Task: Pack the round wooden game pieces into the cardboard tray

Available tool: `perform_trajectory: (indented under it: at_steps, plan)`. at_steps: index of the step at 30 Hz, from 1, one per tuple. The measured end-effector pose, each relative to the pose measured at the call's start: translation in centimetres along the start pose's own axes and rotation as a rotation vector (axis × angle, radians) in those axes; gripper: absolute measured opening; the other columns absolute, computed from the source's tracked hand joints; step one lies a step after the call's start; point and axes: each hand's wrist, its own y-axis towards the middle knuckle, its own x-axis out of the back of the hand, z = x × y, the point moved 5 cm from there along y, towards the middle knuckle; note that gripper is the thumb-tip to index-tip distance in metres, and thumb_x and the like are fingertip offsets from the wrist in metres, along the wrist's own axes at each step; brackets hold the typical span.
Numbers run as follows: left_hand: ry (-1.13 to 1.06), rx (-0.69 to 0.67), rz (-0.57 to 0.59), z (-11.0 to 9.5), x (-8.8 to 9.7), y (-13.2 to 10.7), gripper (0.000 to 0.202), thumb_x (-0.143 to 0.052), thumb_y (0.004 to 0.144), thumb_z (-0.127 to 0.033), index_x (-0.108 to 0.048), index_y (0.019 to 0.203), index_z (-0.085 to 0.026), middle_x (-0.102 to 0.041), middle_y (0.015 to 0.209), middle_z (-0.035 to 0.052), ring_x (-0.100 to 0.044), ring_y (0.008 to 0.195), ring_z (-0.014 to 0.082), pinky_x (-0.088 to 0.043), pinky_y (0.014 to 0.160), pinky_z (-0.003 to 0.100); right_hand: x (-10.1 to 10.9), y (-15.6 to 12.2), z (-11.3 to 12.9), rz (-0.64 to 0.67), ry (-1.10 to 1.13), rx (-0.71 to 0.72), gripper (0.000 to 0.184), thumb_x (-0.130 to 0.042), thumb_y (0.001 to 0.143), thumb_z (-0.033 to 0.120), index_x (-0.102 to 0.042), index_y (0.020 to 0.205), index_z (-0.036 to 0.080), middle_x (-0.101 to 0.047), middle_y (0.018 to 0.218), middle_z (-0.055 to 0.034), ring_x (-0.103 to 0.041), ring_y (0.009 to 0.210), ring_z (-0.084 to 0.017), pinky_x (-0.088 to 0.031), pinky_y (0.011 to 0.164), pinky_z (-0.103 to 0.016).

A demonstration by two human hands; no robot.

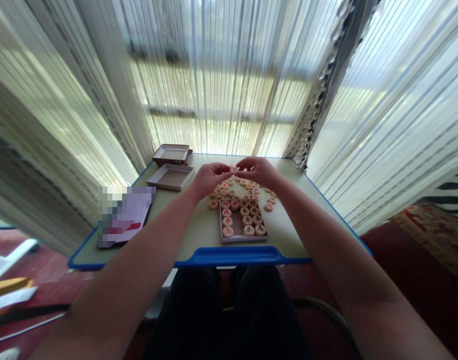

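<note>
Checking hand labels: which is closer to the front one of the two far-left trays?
Left. The left hand is right of that tray, not touching; the right hand is farther right.

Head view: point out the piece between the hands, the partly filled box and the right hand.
Piece (234, 169): head view, on its marked face.
Partly filled box (237, 223): head view, on its bare inner floor.
Right hand (262, 171): head view, on its back.

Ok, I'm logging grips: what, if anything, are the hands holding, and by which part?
A red-marked xiangqi piece, held by its sides between left hand and right hand fingertips.
</note>
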Motion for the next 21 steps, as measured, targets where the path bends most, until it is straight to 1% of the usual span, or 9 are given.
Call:
perform_trajectory:
  at_steps: [3, 6, 11, 13, 16, 21]
  plan:
    - [-0.014, -0.010, 0.025, -0.7, -0.7, -0.4, 0.044, -0.065, 0.064, -0.045, -0.065, 0.091, -0.010, -0.067, 0.086, 0.0104, -0.060, 0.078, 0.0173, -0.048, 0.072, 0.032, 0.4, -1.3, 0.3, -0.007, -0.012, -0.020, 0.033, -0.062, 0.067, 0.045, -0.067, 0.082, 0.017, -0.064, 0.072, -0.0034, -0.050, 0.057, -0.009, -0.039, 0.052, -0.023]
    - [0.004, -0.036, 0.075, -1.4, -1.3, -0.6, 0.042, -0.065, 0.065, -0.044, -0.065, 0.090, -0.011, -0.067, 0.085, 0.0095, -0.060, 0.077, 0.0168, -0.048, 0.072, 0.032, 0.8, -2.7, 0.6, -0.032, -0.004, -0.033, 0.033, -0.062, 0.067, 0.045, -0.066, 0.083, 0.016, -0.063, 0.072, -0.0033, -0.049, 0.057, -0.009, -0.039, 0.053, -0.023]
    - [0.062, -0.083, 0.158, -2.9, -1.8, -1.6, 0.039, -0.064, 0.066, -0.041, -0.065, 0.090, -0.010, -0.067, 0.085, 0.0098, -0.060, 0.075, 0.0164, -0.048, 0.070, 0.030, 1.0, -4.7, 1.3, -0.081, 0.021, -0.019, 0.035, -0.061, 0.068, 0.046, -0.065, 0.084, 0.015, -0.060, 0.071, -0.0030, -0.046, 0.057, -0.009, -0.037, 0.052, -0.022]
    - [0.112, -0.084, 0.157, -3.4, -1.8, -2.4, 0.038, -0.063, 0.067, -0.040, -0.065, 0.090, -0.011, -0.068, 0.085, 0.0094, -0.060, 0.074, 0.0163, -0.047, 0.068, 0.029, 0.7, -5.4, 1.6, -0.098, 0.025, -0.004, 0.036, -0.061, 0.068, 0.046, -0.065, 0.085, 0.015, -0.059, 0.072, -0.0032, -0.046, 0.058, -0.009, -0.038, 0.053, -0.022]
    - [0.208, -0.111, 0.115, -3.9, -1.7, -3.9, 0.034, -0.062, 0.067, -0.040, -0.066, 0.088, -0.014, -0.068, 0.085, 0.0074, -0.060, 0.074, 0.0159, -0.047, 0.068, 0.029, 0.1, -6.7, 2.1, -0.147, 0.014, 0.029, 0.035, -0.062, 0.068, 0.046, -0.065, 0.085, 0.015, -0.058, 0.076, -0.0033, -0.047, 0.062, -0.010, -0.039, 0.057, -0.023]
    - [0.308, -0.155, 0.092, -4.2, -2.1, -6.3, 0.031, -0.059, 0.070, -0.038, -0.067, 0.088, -0.015, -0.068, 0.083, 0.0065, -0.059, 0.073, 0.0159, -0.046, 0.071, 0.029, -0.7, -8.7, 3.0, -0.213, -0.031, 0.096, 0.027, -0.063, 0.069, 0.041, -0.066, 0.085, 0.018, -0.057, 0.080, -0.0039, -0.051, 0.076, -0.014, -0.041, 0.069, -0.027]
